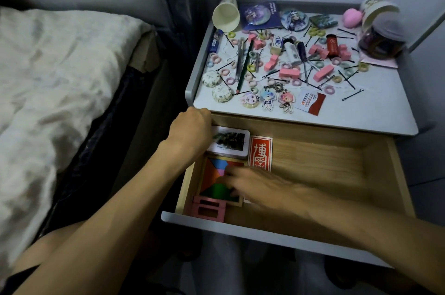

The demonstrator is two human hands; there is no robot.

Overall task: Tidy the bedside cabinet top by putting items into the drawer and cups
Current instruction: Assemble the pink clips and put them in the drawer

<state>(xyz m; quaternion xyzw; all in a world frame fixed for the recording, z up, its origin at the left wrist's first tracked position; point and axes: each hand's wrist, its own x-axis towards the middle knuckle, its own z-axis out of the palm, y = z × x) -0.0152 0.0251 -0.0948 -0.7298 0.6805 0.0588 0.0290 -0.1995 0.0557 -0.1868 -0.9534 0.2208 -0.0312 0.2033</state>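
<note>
Cluttered bedside cabinet top, drawer pulled out below. Left hand is curled, its grip hidden, with a white tin just to its right. Right hand lies flat, touching the tangram puzzle.

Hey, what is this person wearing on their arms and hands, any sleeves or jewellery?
Nothing visible. The left arm and right arm are bare to the frame edge: no sleeves, watch or bracelets. The left hand and right hand are gloveless; the left's fingers are hidden and the right is blurred, so rings cannot be ruled out.
</note>
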